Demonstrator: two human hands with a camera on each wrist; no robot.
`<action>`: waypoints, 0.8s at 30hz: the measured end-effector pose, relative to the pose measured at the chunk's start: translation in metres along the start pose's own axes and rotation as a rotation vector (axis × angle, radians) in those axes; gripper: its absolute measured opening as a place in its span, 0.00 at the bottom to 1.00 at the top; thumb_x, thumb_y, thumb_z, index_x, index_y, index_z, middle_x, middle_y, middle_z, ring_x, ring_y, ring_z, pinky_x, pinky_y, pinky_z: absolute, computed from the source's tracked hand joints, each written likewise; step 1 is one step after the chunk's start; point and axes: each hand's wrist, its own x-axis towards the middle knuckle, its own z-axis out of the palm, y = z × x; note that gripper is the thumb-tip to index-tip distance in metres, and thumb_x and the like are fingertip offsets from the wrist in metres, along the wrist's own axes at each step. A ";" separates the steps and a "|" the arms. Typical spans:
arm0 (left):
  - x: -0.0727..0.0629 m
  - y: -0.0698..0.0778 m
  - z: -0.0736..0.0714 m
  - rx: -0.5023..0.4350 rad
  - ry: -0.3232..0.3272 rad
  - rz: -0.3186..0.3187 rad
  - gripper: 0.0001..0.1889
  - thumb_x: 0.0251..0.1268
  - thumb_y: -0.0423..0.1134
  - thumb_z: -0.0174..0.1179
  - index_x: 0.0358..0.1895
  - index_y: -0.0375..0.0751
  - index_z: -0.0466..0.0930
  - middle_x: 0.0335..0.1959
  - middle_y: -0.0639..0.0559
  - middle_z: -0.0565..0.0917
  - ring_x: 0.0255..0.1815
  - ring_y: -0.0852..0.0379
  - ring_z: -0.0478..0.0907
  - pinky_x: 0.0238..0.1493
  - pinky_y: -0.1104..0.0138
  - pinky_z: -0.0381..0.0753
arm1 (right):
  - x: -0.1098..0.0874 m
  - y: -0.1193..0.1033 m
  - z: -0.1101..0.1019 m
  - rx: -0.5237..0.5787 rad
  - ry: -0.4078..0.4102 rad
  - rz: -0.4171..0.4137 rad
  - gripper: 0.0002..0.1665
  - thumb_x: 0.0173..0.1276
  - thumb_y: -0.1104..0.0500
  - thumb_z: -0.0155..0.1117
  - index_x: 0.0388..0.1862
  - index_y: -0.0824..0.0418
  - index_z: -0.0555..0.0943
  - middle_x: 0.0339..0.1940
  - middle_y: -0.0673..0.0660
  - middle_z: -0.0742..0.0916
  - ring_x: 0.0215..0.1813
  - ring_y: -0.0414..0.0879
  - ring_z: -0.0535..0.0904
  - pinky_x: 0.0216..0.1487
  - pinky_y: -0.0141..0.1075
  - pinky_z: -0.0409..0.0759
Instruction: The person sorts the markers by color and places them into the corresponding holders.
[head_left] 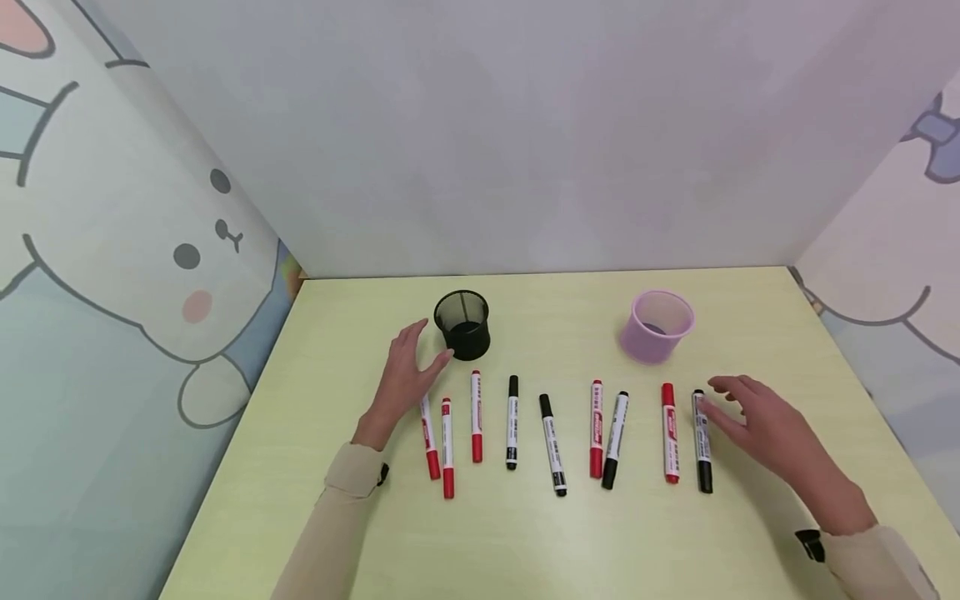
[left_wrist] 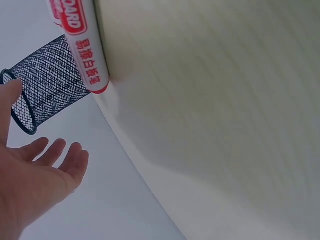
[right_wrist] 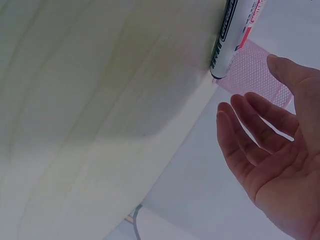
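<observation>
Soft even light, faint shadows on tabletop (head_left: 487,542), dimmer wrist views

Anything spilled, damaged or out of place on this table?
Nothing stands out: the black cup and pink cup stand upright, and the markers lie in a loose row, some slanted; no spill or damage shows.

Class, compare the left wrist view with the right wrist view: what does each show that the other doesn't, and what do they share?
Only the left wrist view shows the left hand, its fingers apart, and the black mesh cup.

Only the right wrist view shows the right hand, a marker with black lettering and the pink mesh cup, partly hidden behind things in front.

Both show red-printed marker surfaces, the pale tabletop and a light wall.
</observation>
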 end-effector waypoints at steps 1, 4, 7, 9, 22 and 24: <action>0.001 0.001 0.001 -0.014 -0.002 -0.005 0.41 0.71 0.53 0.65 0.79 0.38 0.59 0.78 0.40 0.63 0.76 0.40 0.60 0.75 0.44 0.64 | -0.001 0.000 0.000 -0.003 0.001 0.002 0.27 0.69 0.51 0.73 0.58 0.67 0.79 0.49 0.68 0.85 0.43 0.61 0.83 0.36 0.57 0.83; 0.003 0.001 0.003 -0.053 -0.002 -0.010 0.42 0.70 0.52 0.67 0.79 0.37 0.59 0.77 0.40 0.63 0.75 0.41 0.63 0.74 0.45 0.67 | -0.002 -0.002 0.001 -0.009 0.000 0.002 0.26 0.67 0.52 0.75 0.57 0.67 0.80 0.46 0.65 0.86 0.40 0.59 0.83 0.32 0.51 0.82; 0.005 0.001 0.005 -0.101 -0.003 -0.016 0.43 0.69 0.51 0.69 0.79 0.37 0.58 0.77 0.40 0.64 0.74 0.41 0.65 0.72 0.47 0.70 | -0.003 -0.005 0.002 -0.005 0.009 -0.004 0.26 0.65 0.55 0.76 0.55 0.68 0.81 0.44 0.64 0.87 0.37 0.55 0.83 0.31 0.45 0.80; 0.007 0.002 0.007 -0.137 -0.008 -0.022 0.43 0.68 0.49 0.70 0.78 0.37 0.58 0.76 0.40 0.64 0.74 0.42 0.66 0.72 0.48 0.71 | -0.004 -0.006 0.003 0.006 0.016 -0.006 0.26 0.63 0.57 0.78 0.54 0.69 0.81 0.43 0.64 0.87 0.37 0.54 0.83 0.31 0.43 0.80; 0.017 0.003 0.013 -0.327 -0.013 -0.025 0.45 0.61 0.41 0.76 0.77 0.36 0.59 0.73 0.41 0.68 0.72 0.42 0.68 0.72 0.55 0.71 | -0.004 -0.010 0.009 0.073 -0.051 0.098 0.29 0.62 0.58 0.78 0.53 0.76 0.78 0.38 0.68 0.86 0.34 0.56 0.85 0.30 0.44 0.81; 0.019 0.004 0.013 -0.339 -0.020 -0.037 0.46 0.60 0.41 0.76 0.78 0.36 0.59 0.73 0.41 0.68 0.72 0.42 0.68 0.72 0.55 0.71 | -0.004 -0.011 0.010 0.071 -0.076 0.124 0.31 0.62 0.57 0.78 0.53 0.78 0.77 0.38 0.69 0.86 0.34 0.56 0.85 0.30 0.44 0.82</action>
